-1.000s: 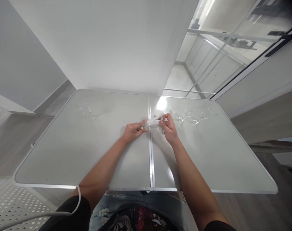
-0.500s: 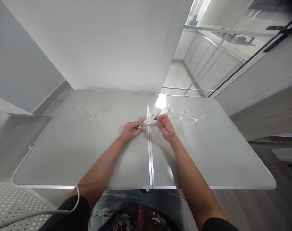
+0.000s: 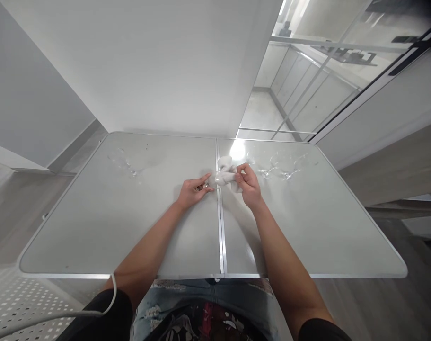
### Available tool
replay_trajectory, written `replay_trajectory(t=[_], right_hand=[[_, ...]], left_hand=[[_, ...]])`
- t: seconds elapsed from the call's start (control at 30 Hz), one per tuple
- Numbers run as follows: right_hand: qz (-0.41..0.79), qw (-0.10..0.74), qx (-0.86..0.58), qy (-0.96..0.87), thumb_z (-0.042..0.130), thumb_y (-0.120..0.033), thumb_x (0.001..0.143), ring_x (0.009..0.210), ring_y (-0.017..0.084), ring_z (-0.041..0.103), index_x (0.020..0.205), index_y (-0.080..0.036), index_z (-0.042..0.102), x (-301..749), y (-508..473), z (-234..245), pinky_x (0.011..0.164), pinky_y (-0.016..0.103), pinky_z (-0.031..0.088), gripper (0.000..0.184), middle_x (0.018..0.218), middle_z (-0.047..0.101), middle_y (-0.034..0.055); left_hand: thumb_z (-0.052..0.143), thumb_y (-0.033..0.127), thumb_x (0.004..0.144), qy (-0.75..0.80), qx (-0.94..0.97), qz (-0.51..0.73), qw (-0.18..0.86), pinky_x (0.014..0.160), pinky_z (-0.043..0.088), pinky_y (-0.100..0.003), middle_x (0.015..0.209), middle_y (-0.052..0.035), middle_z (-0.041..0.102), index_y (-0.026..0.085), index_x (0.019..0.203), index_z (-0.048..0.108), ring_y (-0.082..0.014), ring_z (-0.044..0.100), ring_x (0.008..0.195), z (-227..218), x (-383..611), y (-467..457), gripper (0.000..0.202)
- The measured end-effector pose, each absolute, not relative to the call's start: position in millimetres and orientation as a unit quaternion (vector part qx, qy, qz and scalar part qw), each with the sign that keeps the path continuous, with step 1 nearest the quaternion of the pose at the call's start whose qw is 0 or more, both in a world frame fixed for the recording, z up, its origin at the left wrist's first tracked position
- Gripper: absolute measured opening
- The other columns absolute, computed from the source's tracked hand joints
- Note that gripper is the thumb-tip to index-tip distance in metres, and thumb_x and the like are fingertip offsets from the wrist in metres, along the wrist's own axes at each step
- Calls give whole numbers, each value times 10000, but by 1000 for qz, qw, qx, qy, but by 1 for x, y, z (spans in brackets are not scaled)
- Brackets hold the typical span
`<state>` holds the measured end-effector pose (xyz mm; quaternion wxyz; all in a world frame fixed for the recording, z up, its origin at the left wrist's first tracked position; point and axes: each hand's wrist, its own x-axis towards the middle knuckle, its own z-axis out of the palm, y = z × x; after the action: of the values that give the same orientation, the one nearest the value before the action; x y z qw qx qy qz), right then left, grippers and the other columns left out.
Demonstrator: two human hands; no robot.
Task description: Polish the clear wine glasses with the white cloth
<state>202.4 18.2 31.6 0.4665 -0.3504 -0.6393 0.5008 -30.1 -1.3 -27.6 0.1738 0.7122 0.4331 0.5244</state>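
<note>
Over the table's centre seam, my left hand [image 3: 194, 192] is closed on a clear drinking glass [image 3: 211, 180], its fingers and thumb gripping the left end. The glass lies roughly sideways, and much of it is hidden by fingers and cloth. My right hand [image 3: 249, 183] pinches a white cloth [image 3: 226, 176] that is wrapped around the right part of the glass. A loose fold of the cloth sticks up behind, and another bit hangs below the fingers. Just right of this hand stand or lie clear stemmed glasses, one of them a stemmed glass [image 3: 267, 172].
The pale folding table [image 3: 94, 227] has a metal edge and a metal centre seam [image 3: 220, 232]. Another clear stemmed glass [image 3: 128, 166] is at the table's left back. A white wall [image 3: 158, 71] rises behind, with a glass door [image 3: 289, 94] at right. A pale cable [image 3: 94, 312] crosses my left sleeve.
My right hand has shifted slightly, turning at the wrist, and the cloth around the glass has changed shape, with more of it bunched behind and below. My left hand barely moved.
</note>
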Motion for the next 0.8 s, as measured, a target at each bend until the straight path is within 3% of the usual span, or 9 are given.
replay_trajectory(t=[0.07,0.2,0.3,0.4,0.5,0.6,0.7,0.8], right_hand=[[480,478,-363,-640,505,-531,989,547,144,293,910,-267,358,203,18,30,547,295,231,313,663,320,-51],[425,399,-369,-724,480,-487,1011,615,151,340,891,-250,415,198,15,31,598,305,285,273,714,376,-28],[451,383,-348,-727,494,-491,1002,627,147,347,871,-245,432,196,14,34,594,298,296,286,733,391,-23],[465,465,-375,-653,516,-540,983,578,146,349,1031,-261,503,198,15,34,548,293,295,283,705,409,-29],[421,561,-429,-569,474,-592,986,645,175,471,1234,-249,555,199,16,34,560,303,367,431,748,492,7],[341,620,-450,-545,434,-611,992,822,217,592,1207,-220,629,200,13,37,634,320,459,487,877,585,57],[251,652,-455,-552,412,-575,1011,954,249,636,1260,-236,616,201,8,42,707,351,516,468,1028,629,89],[237,606,-432,-625,434,-526,1019,1091,291,643,1336,-259,573,203,5,43,813,422,554,437,1161,648,120]], left_hand=[[767,462,828,430,717,522,172,577,481,-166,637,53,589,187,1265,715,-50,446,529,-29,-30,-1,520],[745,475,845,436,740,484,169,586,477,-170,631,49,608,202,1273,712,-52,463,527,-31,-31,-3,509],[772,474,819,441,730,480,202,590,475,-173,645,45,612,210,1247,727,-53,459,531,-29,-30,-4,505],[776,457,816,443,695,510,248,610,491,-188,673,37,598,193,1266,710,-68,487,576,-25,-30,-3,526],[705,434,882,436,683,521,268,659,513,-212,738,18,620,184,1362,630,-87,546,642,-23,-30,0,547],[661,414,919,446,694,505,254,712,522,-229,754,13,657,183,1394,591,-98,591,679,-24,-31,2,533],[684,414,903,468,708,473,238,691,518,-226,731,1,703,175,1219,705,-101,606,646,-26,-32,1,397],[720,437,871,467,722,464,215,650,510,-222,762,-28,744,174,1007,777,-102,614,615,-26,-31,-2,301]])
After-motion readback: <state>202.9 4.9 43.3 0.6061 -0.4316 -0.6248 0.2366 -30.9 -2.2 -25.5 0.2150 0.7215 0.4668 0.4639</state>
